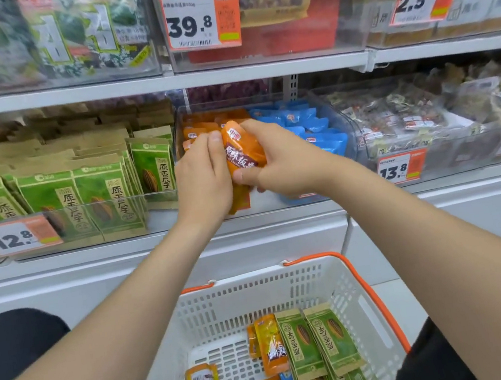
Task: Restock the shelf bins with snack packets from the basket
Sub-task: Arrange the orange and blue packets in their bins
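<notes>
An orange snack packet (242, 150) is held upright between both hands in front of a clear shelf bin (179, 116) that holds more orange packets and blue packets (314, 127). My right hand (280, 160) grips the packet from its right side, thumb below and fingers over the top. My left hand (203, 172) lies flat against its left side, fingers pointing into the bin. Below, the white basket (254, 292) with orange handles holds several orange packets (272, 344) and green packets (322, 341).
Green seed packets (98, 192) fill the bin to the left, behind a 12.8 price tag (17, 237). A bin of clear-wrapped snacks (409, 116) stands to the right with a 13.8 tag. An upper shelf edge (163, 83) runs above the bins.
</notes>
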The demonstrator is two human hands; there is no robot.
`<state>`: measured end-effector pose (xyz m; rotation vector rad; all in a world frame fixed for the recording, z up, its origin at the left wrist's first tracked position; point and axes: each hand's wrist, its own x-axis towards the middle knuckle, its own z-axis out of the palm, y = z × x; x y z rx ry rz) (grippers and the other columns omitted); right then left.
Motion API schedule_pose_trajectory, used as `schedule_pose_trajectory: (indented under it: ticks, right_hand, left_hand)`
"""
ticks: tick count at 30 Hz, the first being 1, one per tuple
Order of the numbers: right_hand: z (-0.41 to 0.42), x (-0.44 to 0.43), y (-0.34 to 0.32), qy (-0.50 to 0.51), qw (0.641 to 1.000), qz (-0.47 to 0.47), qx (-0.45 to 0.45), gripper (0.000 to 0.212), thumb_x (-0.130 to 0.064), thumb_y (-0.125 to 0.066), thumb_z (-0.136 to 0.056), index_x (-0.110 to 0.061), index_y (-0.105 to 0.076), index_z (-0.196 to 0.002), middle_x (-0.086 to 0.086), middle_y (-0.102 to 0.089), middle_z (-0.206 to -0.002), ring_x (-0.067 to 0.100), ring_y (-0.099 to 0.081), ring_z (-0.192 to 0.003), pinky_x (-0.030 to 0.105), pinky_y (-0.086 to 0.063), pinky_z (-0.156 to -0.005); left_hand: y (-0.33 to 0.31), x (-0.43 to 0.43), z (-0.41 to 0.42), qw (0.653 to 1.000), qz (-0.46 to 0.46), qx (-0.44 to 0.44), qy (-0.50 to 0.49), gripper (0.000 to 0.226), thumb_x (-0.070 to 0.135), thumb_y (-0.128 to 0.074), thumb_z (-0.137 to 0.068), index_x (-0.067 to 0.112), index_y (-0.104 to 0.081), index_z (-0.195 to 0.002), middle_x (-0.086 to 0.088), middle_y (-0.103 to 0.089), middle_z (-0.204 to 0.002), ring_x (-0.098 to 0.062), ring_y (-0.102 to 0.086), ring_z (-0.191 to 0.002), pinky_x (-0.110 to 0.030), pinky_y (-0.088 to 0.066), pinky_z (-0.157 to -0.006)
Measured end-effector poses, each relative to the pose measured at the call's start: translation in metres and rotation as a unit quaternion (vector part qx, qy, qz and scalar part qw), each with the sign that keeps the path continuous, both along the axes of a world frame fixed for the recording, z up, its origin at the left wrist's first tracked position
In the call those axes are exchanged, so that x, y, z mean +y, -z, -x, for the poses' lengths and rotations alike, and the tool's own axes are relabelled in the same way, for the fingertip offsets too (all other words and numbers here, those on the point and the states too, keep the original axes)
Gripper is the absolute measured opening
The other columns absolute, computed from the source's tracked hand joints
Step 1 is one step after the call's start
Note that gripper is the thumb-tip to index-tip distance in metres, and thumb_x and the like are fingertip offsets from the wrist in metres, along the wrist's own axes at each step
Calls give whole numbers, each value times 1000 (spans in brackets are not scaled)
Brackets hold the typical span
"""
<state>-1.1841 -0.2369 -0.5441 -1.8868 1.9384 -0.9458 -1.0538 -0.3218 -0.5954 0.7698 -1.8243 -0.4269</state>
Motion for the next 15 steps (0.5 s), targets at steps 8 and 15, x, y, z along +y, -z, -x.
schedule_pose_trajectory:
  ticks: [8,15]
  right_hand:
    - [25,-26,-4,163,975,108,104,30,-15,-60,-98,-17,-53,-127,10,-67,-110,36,-60,-102,49,-53,-85]
    - [35,-54,25,186,950,-44,249,28,-23,-55,-101,-25,-52,-129,11,-64,-119,46,-35,-134,53,-26,-100]
  left_hand:
    - [-19,-44,-13,973,32,-225,-43,28,31,-39,-107,22,-65,-112,0,-66,-115,-25,-58,-110,-50,-41,-98]
    - [3,-47,-16,935,40,-345,-77,29,30,-50,-100,20,-68,-121,-2,-53,-134,-26,-46,-122,-50,-34,-101]
